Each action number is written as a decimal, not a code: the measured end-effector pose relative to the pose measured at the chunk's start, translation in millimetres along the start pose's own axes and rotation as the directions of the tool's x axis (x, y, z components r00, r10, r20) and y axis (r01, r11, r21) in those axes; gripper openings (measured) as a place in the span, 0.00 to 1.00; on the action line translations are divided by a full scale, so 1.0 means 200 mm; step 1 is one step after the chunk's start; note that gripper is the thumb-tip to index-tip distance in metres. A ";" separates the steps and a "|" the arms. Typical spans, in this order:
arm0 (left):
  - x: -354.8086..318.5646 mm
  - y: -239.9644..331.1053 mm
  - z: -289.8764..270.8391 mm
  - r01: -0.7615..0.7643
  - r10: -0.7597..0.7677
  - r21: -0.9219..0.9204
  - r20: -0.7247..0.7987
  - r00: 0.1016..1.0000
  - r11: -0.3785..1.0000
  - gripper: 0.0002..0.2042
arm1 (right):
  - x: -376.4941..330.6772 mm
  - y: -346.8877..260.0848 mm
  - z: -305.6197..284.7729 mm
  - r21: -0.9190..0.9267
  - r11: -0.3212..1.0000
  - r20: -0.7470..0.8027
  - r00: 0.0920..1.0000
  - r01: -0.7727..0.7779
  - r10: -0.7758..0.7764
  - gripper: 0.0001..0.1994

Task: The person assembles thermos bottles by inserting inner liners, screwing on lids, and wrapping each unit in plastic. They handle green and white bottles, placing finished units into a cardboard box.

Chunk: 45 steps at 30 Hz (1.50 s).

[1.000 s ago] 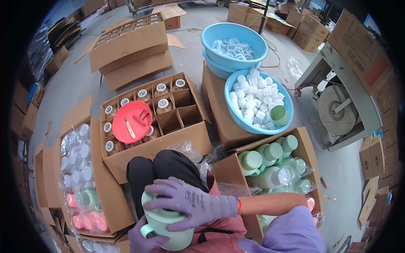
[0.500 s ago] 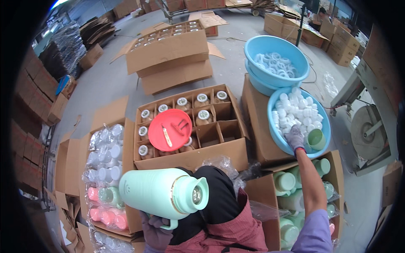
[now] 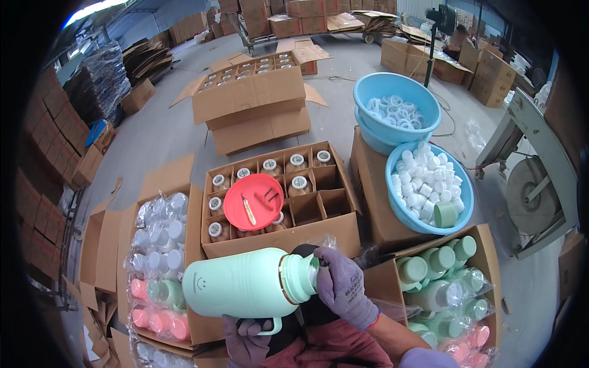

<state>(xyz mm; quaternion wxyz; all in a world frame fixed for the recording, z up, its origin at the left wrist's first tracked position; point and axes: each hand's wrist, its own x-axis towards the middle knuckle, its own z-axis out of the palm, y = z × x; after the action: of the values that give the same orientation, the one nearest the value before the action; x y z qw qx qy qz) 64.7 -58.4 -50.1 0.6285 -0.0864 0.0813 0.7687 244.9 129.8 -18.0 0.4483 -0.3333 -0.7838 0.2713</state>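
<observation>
Down near the person's lap, a mint-green plastic thermos jug with a moulded handle (image 3: 248, 286) lies on its side, neck pointing right, handle hanging underneath. Its body is smooth and pale, with a thin brass-coloured ring where the shoulder meets the neck. The left hand (image 3: 245, 336), in a purple glove, is under the jug with its fingers curled around the handle. The right hand (image 3: 341, 286), gloved the same, has its fingers clamped over the mouth end.

Half a second ago that right hand was stretched far out into the nearer blue plastic basin of white caps (image 3: 429, 187); it has come back to the jug's neck, and the jug's open mouth is now covered.

Just beyond the jug sits the divided cardboard carton of capped flasks (image 3: 279, 199) with a round red plastic lid (image 3: 253, 201) lying on top. Farther right is a second blue basin of white rings (image 3: 396, 110).
</observation>
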 end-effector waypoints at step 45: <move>0.15 0.34 0.11 -0.441 -0.123 0.719 0.450 0.884 -0.538 0.14 | 0.61 0.04 0.13 0.418 0.358 0.884 0.465 -0.835 0.053 0.23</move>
<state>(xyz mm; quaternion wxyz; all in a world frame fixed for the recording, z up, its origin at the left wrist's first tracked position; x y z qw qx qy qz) -8.5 -38.1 -34.6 0.2364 0.6412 0.6092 0.4023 178.0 225.1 28.2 0.0693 -0.1572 -0.5117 0.8418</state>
